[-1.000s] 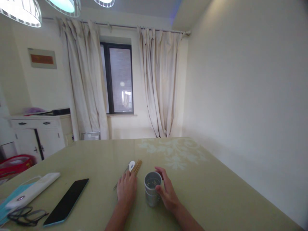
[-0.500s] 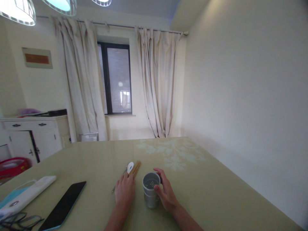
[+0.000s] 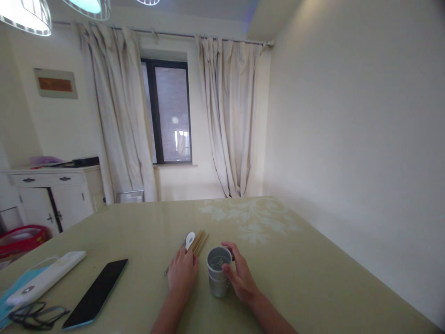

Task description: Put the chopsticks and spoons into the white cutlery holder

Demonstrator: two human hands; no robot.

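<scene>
A grey utensil holder (image 3: 218, 281) with small holes in its bottom stands upright on the table. My right hand (image 3: 243, 280) grips it from the right, thumb near the rim and fingers around the far side. To the left of the holder, my left hand (image 3: 182, 271) is closed over a bundle of wooden chopsticks (image 3: 199, 242) and a white spoon (image 3: 190, 239); their ends stick out beyond the fingers. A thin metal utensil (image 3: 166, 271) shows at the left edge of that hand, most of it hidden.
A black phone (image 3: 99, 290), dark-framed glasses (image 3: 36, 315), a white power strip-like bar (image 3: 47, 278) and a blue sheet (image 3: 9, 297) lie at the left of the green table (image 3: 313, 278). A wall (image 3: 365, 162) borders the table's right side.
The chopsticks have fanned slightly apart at their far ends under my left hand. My right hand stays on the holder. The whole view has shifted a little.
</scene>
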